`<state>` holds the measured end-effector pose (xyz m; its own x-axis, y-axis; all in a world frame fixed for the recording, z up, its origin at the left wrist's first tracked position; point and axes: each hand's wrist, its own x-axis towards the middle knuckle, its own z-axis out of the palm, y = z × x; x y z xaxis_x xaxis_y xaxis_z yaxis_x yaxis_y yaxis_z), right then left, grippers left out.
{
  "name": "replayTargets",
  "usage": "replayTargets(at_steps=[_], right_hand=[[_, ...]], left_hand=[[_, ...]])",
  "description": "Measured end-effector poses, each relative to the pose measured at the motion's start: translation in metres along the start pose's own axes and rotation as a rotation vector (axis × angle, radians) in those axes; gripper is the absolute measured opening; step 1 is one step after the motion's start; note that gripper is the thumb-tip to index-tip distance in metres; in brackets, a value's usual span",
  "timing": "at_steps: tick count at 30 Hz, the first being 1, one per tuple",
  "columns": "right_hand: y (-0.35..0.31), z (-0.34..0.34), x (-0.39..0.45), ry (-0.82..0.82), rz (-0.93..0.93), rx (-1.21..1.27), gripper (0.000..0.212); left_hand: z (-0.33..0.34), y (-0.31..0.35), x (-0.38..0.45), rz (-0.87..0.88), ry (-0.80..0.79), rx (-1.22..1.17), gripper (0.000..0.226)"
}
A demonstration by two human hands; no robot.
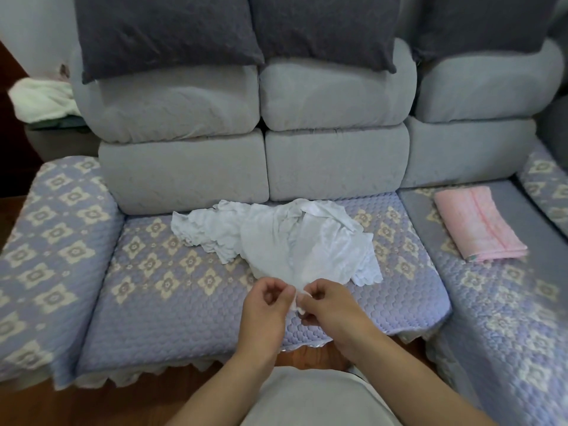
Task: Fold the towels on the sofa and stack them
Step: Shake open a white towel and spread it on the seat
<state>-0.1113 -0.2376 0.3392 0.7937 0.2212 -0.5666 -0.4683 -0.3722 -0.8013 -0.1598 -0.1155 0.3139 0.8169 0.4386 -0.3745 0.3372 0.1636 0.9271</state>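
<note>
head view, crumpled white towel (295, 238) on the quilted sofa seat (172, 290), left hand (264, 315) and right hand (335, 309) both pinching its near corner, folded pink towel (479, 224) on the seat to the right, 2 dark cushions (166, 29) above, no readable writing

white towel corner (299, 302): mostly covered by the fingertips of both hands; which edge it belongs to cannot be told.
left hand (264, 315): its palm side faces away.
dark pillows (166, 29): tops cut off by the upper edge.
pale cloth (43, 99): partly behind the sofa (184, 167); kind unclear.
pink towel (479, 222): layers underneath hidden.
</note>
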Motion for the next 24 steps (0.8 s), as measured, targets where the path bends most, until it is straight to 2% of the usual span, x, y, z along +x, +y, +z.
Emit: replayTargets(at_steps=[2,5,7,9,11,14,17,19,21,22,24], right_hand=[[-0.001,0.002,-0.002,-0.013,-0.015,0.1,0.01],[-0.002,0.003,-0.006,-0.06,-0.001,0.304,0.003],[-0.003,0.003,-0.007,-0.084,0.029,0.417,0.015],[-0.003,0.005,-0.009,-0.074,0.037,0.503,0.027],[-0.004,0.008,-0.01,-0.039,-0.007,0.518,0.027],[-0.009,0.005,-0.013,0.021,-0.099,0.303,0.018],[-0.013,-0.014,-0.011,0.05,-0.191,0.018,0.039],[-0.015,-0.028,-0.006,0.083,-0.381,-0.279,0.035],[-0.016,-0.042,0.001,0.192,-0.602,-0.576,0.014],[-0.017,-0.05,0.006,0.253,-0.698,-0.662,0.007],[-0.028,-0.072,0.018,0.393,-0.867,-0.792,0.007]], left_hand=[[-0.003,0.003,-0.002,0.07,-0.04,0.046,0.01],[-0.008,0.007,-0.006,0.097,-0.125,-0.016,0.014],[-0.009,0.007,-0.009,0.113,-0.147,-0.054,0.022],[-0.007,0.006,-0.011,0.131,-0.12,-0.053,0.024],[-0.005,0.007,-0.011,0.095,-0.035,-0.097,0.017],[-0.013,0.009,0.0,0.02,0.074,-0.24,0.011],[-0.027,0.017,0.011,0.112,0.082,-0.105,0.012],[-0.034,0.024,0.016,0.192,0.072,0.012,0.012],[-0.04,0.031,0.024,0.228,0.044,0.061,0.014],[-0.043,0.035,0.029,0.226,0.023,0.072,0.017],[-0.047,0.043,0.041,0.223,-0.023,0.087,0.023]])
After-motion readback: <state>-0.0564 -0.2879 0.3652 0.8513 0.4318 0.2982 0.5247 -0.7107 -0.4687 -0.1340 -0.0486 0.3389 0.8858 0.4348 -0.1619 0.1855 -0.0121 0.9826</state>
